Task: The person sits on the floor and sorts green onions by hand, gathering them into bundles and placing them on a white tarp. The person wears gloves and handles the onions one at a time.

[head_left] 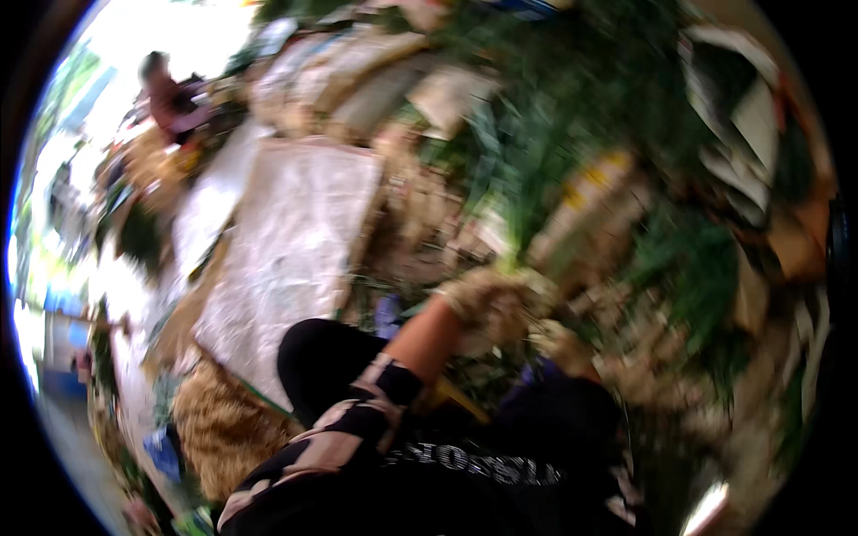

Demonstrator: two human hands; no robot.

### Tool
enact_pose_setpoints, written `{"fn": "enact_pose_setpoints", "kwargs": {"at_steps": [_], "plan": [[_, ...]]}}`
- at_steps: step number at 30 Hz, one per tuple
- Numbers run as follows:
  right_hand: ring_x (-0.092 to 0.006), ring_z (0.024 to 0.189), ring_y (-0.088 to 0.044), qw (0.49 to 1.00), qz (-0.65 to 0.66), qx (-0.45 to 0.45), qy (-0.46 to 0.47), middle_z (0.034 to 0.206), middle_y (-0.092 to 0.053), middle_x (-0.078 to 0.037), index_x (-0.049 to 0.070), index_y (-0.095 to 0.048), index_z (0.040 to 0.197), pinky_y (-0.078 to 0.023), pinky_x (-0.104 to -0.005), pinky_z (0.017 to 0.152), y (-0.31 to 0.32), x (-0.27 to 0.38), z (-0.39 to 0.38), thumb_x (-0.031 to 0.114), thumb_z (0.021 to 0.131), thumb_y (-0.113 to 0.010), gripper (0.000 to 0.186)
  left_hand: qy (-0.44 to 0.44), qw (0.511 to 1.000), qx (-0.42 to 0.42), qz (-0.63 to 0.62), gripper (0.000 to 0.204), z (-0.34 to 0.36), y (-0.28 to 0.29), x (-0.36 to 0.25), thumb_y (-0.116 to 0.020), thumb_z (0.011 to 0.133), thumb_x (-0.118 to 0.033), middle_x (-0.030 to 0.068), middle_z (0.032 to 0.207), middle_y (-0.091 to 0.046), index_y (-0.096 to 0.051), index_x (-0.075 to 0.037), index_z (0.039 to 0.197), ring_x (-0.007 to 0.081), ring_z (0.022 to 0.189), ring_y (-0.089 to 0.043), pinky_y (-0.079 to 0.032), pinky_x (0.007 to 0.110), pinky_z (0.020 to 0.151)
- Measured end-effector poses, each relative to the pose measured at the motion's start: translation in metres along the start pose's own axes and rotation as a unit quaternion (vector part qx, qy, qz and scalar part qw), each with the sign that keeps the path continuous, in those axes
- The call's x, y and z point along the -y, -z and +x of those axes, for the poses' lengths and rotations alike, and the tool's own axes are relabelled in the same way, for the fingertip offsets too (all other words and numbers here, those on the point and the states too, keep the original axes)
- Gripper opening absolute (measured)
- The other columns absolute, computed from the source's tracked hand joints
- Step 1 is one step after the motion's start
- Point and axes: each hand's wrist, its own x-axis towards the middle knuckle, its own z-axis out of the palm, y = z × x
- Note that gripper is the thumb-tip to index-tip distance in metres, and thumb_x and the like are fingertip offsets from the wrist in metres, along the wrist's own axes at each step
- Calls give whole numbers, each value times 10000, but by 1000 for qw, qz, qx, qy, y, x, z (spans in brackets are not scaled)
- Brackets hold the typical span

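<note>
A flat sheet (290, 241) lies left of the hands, with a straw heap (219, 429) just before it. Greenery (572, 98) lies behind and right; another person (170, 98) sits far behind, left.

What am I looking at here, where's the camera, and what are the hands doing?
This is one picture from a wide fisheye camera worn on a person's head, looking down, so straight edges bend and motion blurs it. No machine is involved: the two hands are the person's own, both in dirty work gloves. The left hand and right hand meet over a pile of green plant stalks and seem to grip some, though blur hides exactly what. To the left lies a pale sheet on the ground, with a straw-coloured heap below it. Another person sits far off at the upper left.
</note>
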Motion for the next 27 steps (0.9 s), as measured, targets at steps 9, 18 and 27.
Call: {"fn": "enact_pose_setpoints", "kwargs": {"at_steps": [9,18,27], "plan": [[-124,532,-481,903,73,-422,-19,735,-544,-53,37,-491,975,-416,-255,481,32,26,28,98,801,-550,194,20,967,-166,-191,228,25,38,40,-510,859,-160,107,875,-613,-549,8,1008,127,582,-563,-476,222,486],[-89,456,-456,914,16,-394,95,607,-522,-15,46,-542,980,-357,-245,398,20,-6,58,291,823,-588,294,-37,950,61,-303,169,16,31,37,-519,844,-144,56,765,-503,-498,-33,969,109,523,-437,-365,243,466],[-265,554,-567,860,-332,-386,-14,588,-558,-177,59,-529,1085,-438,-366,547,14,72,1,502,835,-466,513,4,998,-66,5,281,46,-19,18,-604,784,-171,123,928,-612,-544,-23,1015,174,727,-602,-515,277,580]]}}
